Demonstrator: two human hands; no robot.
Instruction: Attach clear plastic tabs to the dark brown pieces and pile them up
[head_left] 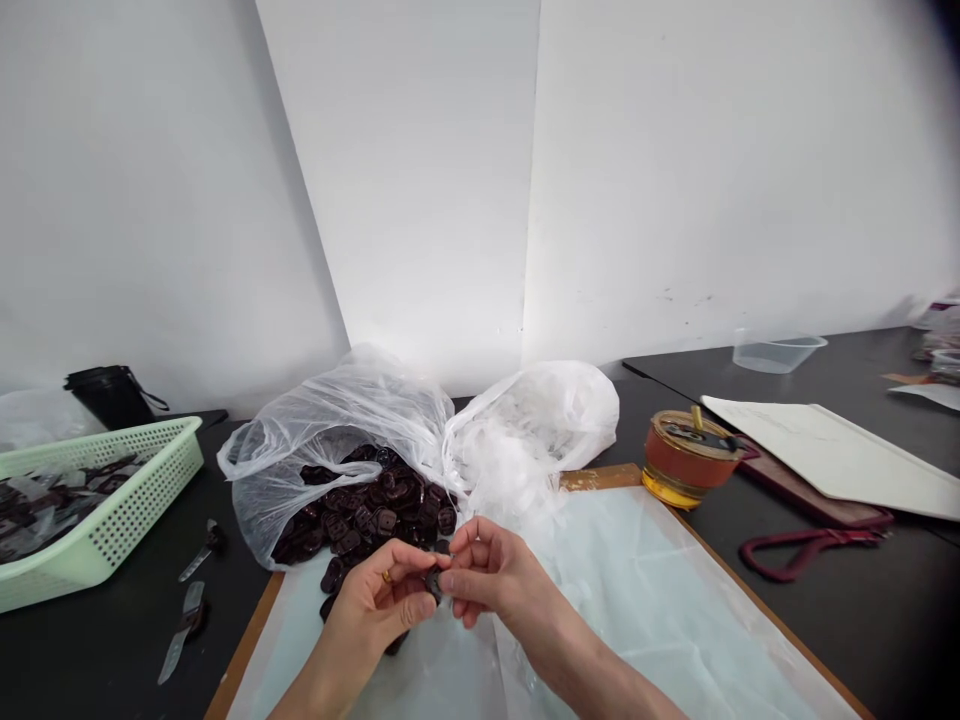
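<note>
One dark piece (433, 585), lower centre: left hand (382, 592) pinching it; right hand (499, 572), fingers bunched against it, grip unclear; presumably light, stiff, slick; best held edgewise.

Dark piece (433, 584) pinched by the fingers (414, 607)

Small, near-black and rounded at the edge, it is partly covered, its tilt unclear. Beyond it lies a jumbled heap of similar dark pieces (382, 510), glossy and round-cornered, spilling from the mouth of a clear bag (382, 395).
</note>
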